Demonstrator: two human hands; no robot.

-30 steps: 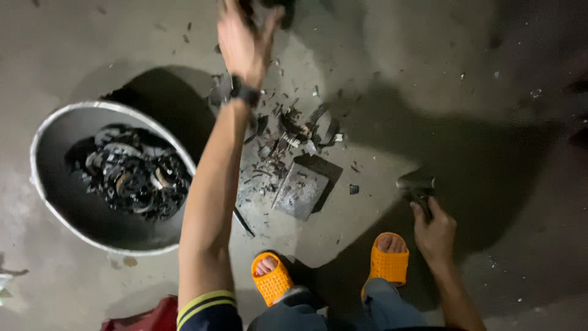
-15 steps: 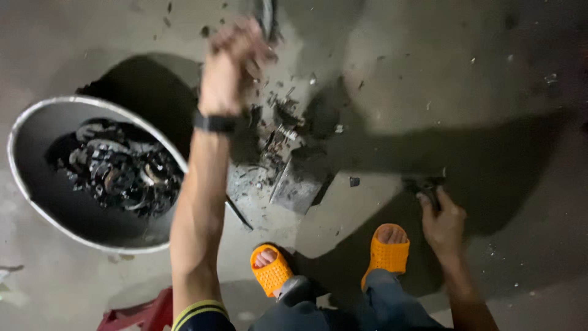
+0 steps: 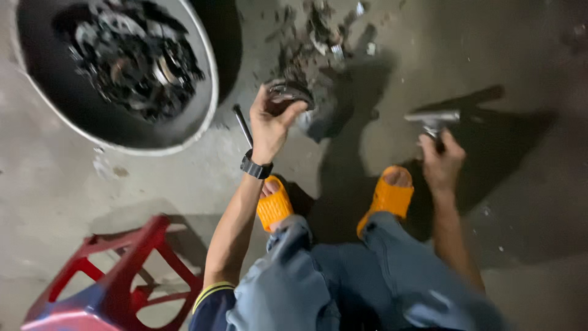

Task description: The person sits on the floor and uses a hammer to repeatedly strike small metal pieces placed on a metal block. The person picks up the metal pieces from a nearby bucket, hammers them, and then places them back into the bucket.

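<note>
The left hand (image 3: 272,122) is curled around a round, dark metal part (image 3: 288,94), which is gripped at the fingertips and held just above the concrete floor (image 3: 73,184). A black watch (image 3: 256,167) is worn on that wrist. The metal part is taken as the landmark here. Just left of it, a thin dark rod (image 3: 243,124) is seen lying on the floor, close to the hand. Behind the part, a patch of broken scrap (image 3: 315,34) is scattered over the floor; its pieces are too small and blurred to be counted. Well to the left of the part, one large round basin (image 3: 202,116) with a pale rim is set, filled with a dark tangle of metal rings and bits.

To the right of the part, well apart from it, the right hand (image 3: 442,160) is clenched on the handle of one hammer (image 3: 433,118), whose grey head is seen just past the fingers. Below the part, two orange sandals (image 3: 274,205) are planted on the floor, with blue jeans (image 3: 343,282) above them. Farther down and to the left, one red plastic stool (image 3: 116,270) is stood. In all, two hands, one gripped part, one rod, one basin, one hammer and one stool are counted.
</note>
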